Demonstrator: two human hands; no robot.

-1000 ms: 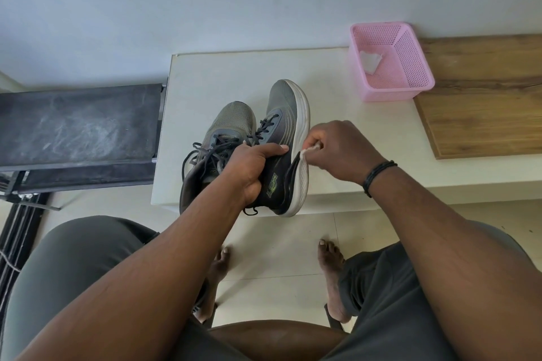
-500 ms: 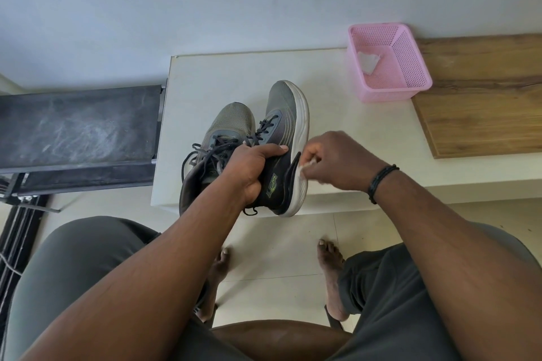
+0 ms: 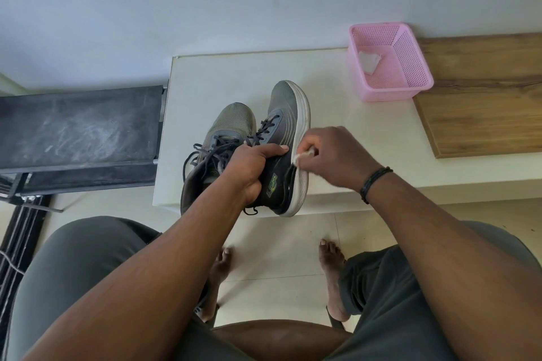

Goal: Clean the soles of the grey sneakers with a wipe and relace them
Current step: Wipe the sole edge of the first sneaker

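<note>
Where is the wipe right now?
In the head view, the wipe is pinched in the right hand, pressed against the white sole edge of the tilted grey sneaker that the left hand holds.

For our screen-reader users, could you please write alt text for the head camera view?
A seated person's left hand grips a grey sneaker tipped on its side on a white table, while the right hand pinches a white wipe against its white sole. The second sneaker stands beside it, and a pink basket sits further back.

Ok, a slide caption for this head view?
Left hand grips a grey sneaker while right hand rubs a wipe along its sole.
</note>
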